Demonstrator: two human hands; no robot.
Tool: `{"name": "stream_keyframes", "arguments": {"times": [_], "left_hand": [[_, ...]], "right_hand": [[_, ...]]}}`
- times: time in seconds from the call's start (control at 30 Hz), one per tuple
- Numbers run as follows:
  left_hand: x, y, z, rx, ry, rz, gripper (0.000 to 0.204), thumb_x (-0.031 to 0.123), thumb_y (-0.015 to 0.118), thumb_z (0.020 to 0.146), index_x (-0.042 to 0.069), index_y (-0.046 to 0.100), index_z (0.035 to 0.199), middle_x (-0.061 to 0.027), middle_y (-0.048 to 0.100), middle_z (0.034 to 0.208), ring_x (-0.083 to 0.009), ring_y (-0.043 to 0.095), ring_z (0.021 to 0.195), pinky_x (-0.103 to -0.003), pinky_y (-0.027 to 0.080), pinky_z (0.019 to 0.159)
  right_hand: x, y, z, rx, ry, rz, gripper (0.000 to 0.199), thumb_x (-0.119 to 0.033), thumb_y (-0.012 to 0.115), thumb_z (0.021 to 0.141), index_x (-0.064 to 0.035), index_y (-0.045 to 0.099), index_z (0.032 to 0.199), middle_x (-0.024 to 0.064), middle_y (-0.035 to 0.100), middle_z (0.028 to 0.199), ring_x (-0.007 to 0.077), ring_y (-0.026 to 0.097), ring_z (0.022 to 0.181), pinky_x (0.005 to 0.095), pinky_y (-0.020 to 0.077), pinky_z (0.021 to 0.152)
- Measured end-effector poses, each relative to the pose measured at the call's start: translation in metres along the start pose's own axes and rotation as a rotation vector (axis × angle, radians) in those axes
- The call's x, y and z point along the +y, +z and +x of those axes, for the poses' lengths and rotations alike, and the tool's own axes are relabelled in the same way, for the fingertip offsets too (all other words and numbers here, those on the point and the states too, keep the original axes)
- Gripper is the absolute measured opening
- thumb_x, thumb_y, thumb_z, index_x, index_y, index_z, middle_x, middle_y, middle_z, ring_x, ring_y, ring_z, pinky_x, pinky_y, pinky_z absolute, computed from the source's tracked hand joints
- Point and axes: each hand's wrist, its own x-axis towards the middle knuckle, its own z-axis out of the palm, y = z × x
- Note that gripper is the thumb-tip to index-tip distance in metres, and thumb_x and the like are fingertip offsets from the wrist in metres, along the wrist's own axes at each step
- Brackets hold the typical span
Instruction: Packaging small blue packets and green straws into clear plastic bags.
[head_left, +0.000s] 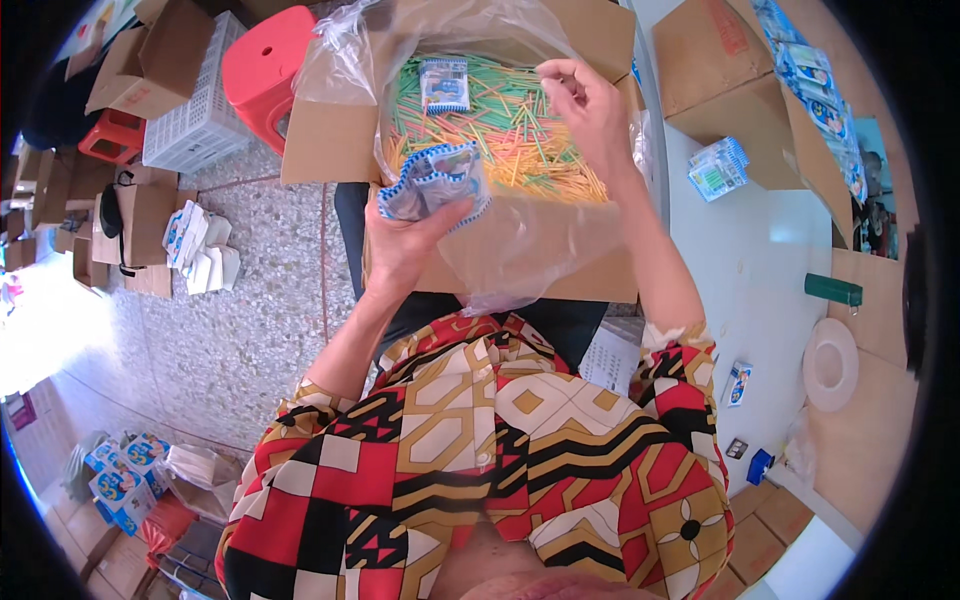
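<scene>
Pouch point(430, 182) (blue-edged) in the left grip point(408, 240)

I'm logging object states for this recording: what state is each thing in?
Cardboard box: open, flaps spread.
Clear liner: open, draped over the box's front.
Colored sticks: loose inside the box.
Held pouch: upper edge apparently open.
Left hand: gripping the held pouch.
Right hand: fingers curled, above the sticks; whether it holds any is unclear.
Second pouch: lying on the sticks.
Third pouch: lying on the white table.

Plastic-lined cardboard box point(325, 145) holds coloured sticks point(525, 130); white table point(760, 265) carries packets point(717, 169).
</scene>
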Motion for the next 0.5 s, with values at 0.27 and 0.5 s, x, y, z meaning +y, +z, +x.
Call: {"name": "stream_keyframes", "arguments": {"times": [0.27,0.5], "left_hand": [[0.005,-0.006,-0.005,0.024,-0.051,-0.021,0.032,0.0,0.071,0.071,0.0,0.062,0.102,-0.0032,0.064,0.092,-0.0087,0.059,0.082,-0.025,0.048,0.077],[0.008,-0.003,-0.009,0.001,-0.087,-0.053,0.035,-0.002,0.069,0.072,-0.001,0.061,0.105,-0.0044,0.064,0.095,-0.0101,0.059,0.086,-0.026,0.047,0.08]], "right_hand": [[0.134,0.01,0.046,-0.106,-0.232,-0.686,0.022,-0.006,0.053,0.079,-0.0052,0.059,0.1,0.0117,0.063,0.095,0.0305,0.06,0.086,0.0402,0.0482,0.072],[0.144,0.02,0.063,-0.346,-0.193,-0.969,0.02,0.002,0.045,0.076,0.0009,0.056,0.093,0.0194,0.06,0.094,0.035,0.059,0.088,0.0448,0.0479,0.073]]}}
